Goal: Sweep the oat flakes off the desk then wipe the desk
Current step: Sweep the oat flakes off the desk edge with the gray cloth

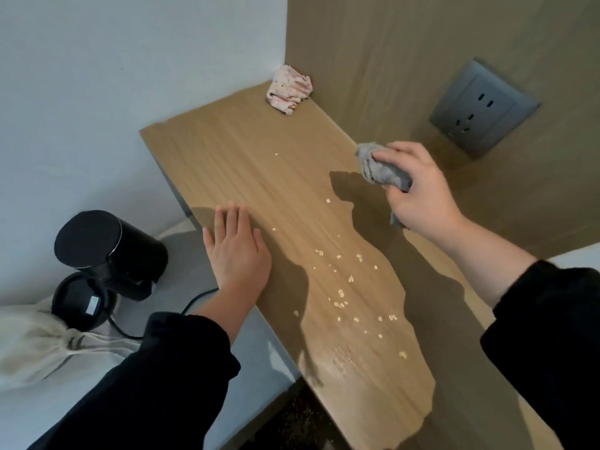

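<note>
Oat flakes (341,293) on desk (246,164), right hand (418,190) gripping cloth (380,168)

White wall (97,76) at left; wood-panelled wall (389,43) behind carries a grey socket (480,112); black kettle (107,251) below.

Left hand (235,251): flat, palm down, 4 fingers straight and close together, thumb spread, resting on the desk (227,157) edge. Right hand (418,186): raised, fingers curled, gripping a grey cloth (376,167). Both wrists bare.
</note>
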Demonstrator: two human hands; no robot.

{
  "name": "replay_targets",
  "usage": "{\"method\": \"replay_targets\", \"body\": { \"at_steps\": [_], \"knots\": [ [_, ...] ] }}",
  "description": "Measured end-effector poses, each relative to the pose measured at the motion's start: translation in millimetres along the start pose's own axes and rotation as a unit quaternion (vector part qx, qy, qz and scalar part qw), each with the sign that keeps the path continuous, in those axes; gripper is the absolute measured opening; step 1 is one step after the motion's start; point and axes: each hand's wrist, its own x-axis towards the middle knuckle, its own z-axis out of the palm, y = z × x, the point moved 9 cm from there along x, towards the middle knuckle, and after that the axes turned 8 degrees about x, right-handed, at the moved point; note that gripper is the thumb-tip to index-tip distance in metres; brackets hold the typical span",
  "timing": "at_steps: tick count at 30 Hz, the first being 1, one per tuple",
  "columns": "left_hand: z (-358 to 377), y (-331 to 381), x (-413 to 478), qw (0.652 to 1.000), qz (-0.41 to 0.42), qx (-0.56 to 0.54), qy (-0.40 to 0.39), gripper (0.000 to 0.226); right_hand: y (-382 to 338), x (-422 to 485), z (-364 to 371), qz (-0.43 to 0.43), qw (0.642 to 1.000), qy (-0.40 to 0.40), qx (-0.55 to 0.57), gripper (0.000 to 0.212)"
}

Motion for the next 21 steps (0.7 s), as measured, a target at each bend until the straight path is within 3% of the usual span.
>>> {"method": "replay_targets", "body": {
  "at_steps": [5, 13, 17, 21],
  "knots": [
    [-3.1, -3.9, 12.2, 1.000, -0.009, 0.004, 0.010, 0.053, -28.3, 93.4, 34.6, -0.025, 0.996, -0.053, -0.070, 0.046],
    [-4.0, -3.9, 14.0, 1.000, -0.004, 0.005, 0.012, 0.058, 4.2, 154.9, 165.4, 0.045, 0.977, -0.197, -0.070, 0.056],
    [-4.2, -6.1, 15.3, 1.000, -0.006, -0.006, 0.016, 0.058, -5.9, 141.0, 185.0, -0.005, 0.978, -0.192, -0.083, 0.057],
    [-6.7, -9.4, 16.3, 0.998, -0.021, -0.058, 0.022, 0.055, -32.4, 84.0, 194.4, -0.103, 0.955, -0.275, -0.046, 0.059]
  ]
}}
